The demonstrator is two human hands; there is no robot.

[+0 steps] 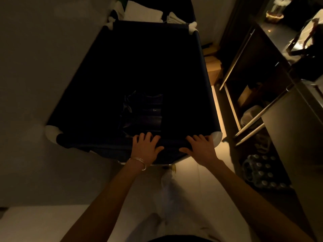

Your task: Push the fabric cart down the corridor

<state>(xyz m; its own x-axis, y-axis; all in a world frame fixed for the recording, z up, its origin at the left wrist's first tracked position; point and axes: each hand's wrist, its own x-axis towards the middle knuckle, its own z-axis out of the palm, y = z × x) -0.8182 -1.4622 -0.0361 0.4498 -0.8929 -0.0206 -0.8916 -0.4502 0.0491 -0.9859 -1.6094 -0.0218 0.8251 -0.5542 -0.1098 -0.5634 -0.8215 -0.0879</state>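
Note:
A large dark navy fabric cart (97, 144) with white corner caps fills the middle of the head view in dim light. My left hand (146, 148), with a thin bracelet at the wrist, lies over the cart's near rim, fingers curled over the top. My right hand (201, 147) grips the same rim close to the near right corner cap (217, 137). Inside the cart a dark crumpled item (143, 112) lies at the bottom. The rest of the inside is too dark to make out.
A plain wall (43, 67) runs close along the cart's left side. White folded linen (143, 12) sits just beyond the far rim. On the right stand dark shelves (244, 81), a cardboard box (212, 67) and a pack of bottles (262, 172) on the pale floor (201, 189).

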